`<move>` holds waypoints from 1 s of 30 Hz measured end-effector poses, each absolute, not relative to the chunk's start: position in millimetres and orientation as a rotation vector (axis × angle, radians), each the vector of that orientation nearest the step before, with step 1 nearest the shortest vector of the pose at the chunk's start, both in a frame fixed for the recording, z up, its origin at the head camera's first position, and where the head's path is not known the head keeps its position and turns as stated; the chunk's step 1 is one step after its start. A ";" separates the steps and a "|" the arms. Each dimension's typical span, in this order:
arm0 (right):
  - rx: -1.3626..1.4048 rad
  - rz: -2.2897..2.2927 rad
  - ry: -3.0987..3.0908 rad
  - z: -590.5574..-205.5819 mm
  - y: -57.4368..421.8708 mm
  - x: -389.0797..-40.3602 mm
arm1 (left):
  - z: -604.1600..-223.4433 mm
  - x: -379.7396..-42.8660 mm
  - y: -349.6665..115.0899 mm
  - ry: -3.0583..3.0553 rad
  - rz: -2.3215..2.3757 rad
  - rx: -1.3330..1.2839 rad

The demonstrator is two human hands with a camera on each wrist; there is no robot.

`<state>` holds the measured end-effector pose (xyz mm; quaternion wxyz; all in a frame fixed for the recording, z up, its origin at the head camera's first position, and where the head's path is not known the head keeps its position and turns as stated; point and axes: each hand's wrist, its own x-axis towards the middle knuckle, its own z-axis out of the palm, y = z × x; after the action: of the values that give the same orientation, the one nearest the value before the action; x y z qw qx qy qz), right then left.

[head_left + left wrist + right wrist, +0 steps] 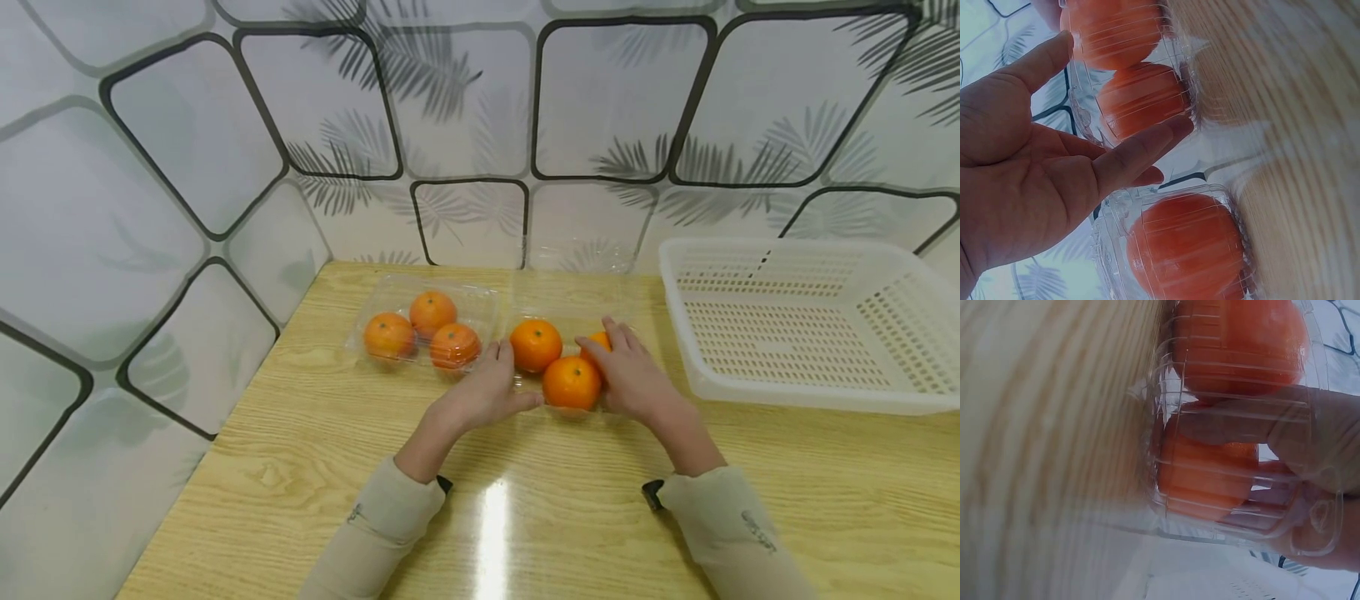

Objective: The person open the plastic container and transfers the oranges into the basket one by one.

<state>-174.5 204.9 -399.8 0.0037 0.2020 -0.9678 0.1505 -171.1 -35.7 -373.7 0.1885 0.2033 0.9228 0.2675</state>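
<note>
An open clear plastic clamshell box (570,302) holds several oranges on the table, its lid raised at the back. My right hand (636,377) reaches into the box's right side and grips an orange (1210,478), thumb and fingers around it. Two more oranges, one at front (572,383) and one at back left (536,345), sit beside it. My left hand (483,392) lies along the box's left side with fingers extended, thumb at the front edge. In the left wrist view, its fingertips (1179,125) rest against the plastic wall.
Left of my left hand stands a second clear box (480,302) with three oranges, its plastic over them. A white perforated basket (810,396) is at the right. The wood-grain table (300,500) meets a patterned wall (465,108) behind and at left.
</note>
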 end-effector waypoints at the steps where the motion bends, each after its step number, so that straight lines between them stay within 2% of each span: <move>1: 0.633 0.462 -3.033 -399.8 204.4 -174.5 | -373.9 -171.0 -35.7 2.595 0.753 0.570; 30: 0.656 0.507 -3.013 -396.4 205.6 -172.9 | -376.4 -172.1 -36.7 2.608 0.745 0.598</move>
<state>-172.9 205.6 -396.4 0.0085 0.2098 -0.9641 0.1624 -172.1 -36.7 -376.4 0.1809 0.2119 0.9235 0.2637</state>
